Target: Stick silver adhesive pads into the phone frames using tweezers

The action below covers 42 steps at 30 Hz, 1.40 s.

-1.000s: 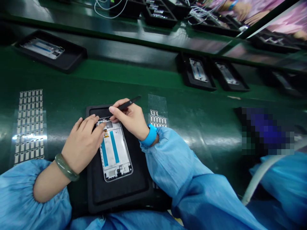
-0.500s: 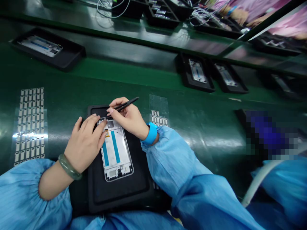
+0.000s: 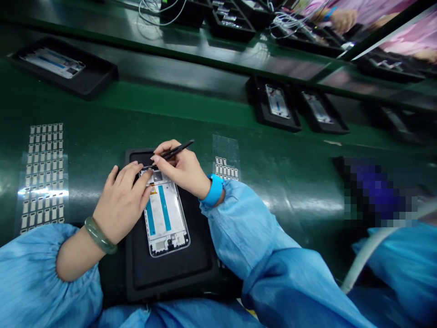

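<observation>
A silver phone frame [image 3: 176, 212] with two blue strips lies in a black foam tray [image 3: 200, 246] in front of me. My left hand [image 3: 121, 198] rests on its upper left edge with the fingers stretched out, index finger and thumb touching the frame near a small orange flex cable. In my right hand [image 3: 182, 171] is a pair of slim black tweezers [image 3: 177, 149], pinched between thumb and fingers. Their tip points down at the frame's top edge. Small parts under my fingertips are hidden.
Clear sheets of small metallic pieces lie left [image 3: 44, 175] and right [image 3: 226, 168]. Farther back stand black trays with phone frames [image 3: 53, 63]. A pixelated dark object [image 3: 377, 187] is at right. Beyond the shelf, a co-worker's hand [image 3: 343, 20] appears.
The right hand and tweezers have tilted and shifted slightly left. My left hand stays on the frame. The view has moved a little, and the co-worker's hand across the shelf has moved.
</observation>
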Tool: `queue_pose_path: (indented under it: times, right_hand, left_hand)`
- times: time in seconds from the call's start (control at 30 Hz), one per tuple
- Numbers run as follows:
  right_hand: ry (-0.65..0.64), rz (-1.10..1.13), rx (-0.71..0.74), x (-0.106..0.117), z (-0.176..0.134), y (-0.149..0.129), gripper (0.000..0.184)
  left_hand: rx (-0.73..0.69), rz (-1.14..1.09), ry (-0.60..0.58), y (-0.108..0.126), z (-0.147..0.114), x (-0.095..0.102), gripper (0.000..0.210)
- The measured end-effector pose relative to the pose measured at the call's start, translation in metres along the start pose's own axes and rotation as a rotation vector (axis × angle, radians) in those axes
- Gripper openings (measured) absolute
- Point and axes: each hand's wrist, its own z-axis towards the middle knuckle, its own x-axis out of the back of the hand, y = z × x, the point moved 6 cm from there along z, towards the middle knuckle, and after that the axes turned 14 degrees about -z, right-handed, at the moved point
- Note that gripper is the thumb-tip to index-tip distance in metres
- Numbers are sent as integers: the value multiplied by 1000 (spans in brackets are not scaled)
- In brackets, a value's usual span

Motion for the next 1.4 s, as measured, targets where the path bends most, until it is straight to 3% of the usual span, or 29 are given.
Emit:
queue_pose_path:
  times: [0.6,0.87,1.07,1.4]
  right_hand:
    - [17,-185,179,1,-1,-10,9]
    - [24,-206,194,2,0,-12,9]
    - [16,-95,114,2,1,-8,9]
    - [42,-99,166,1,2,-7,7]
  left_hand:
    - [23,-20,3,-1,0,0,35]
    - [16,6,-2,0,-1,0,36]
    - [11,6,0,0,-1,0,36]
    - [16,19,-1,-1,-1,-1,37]
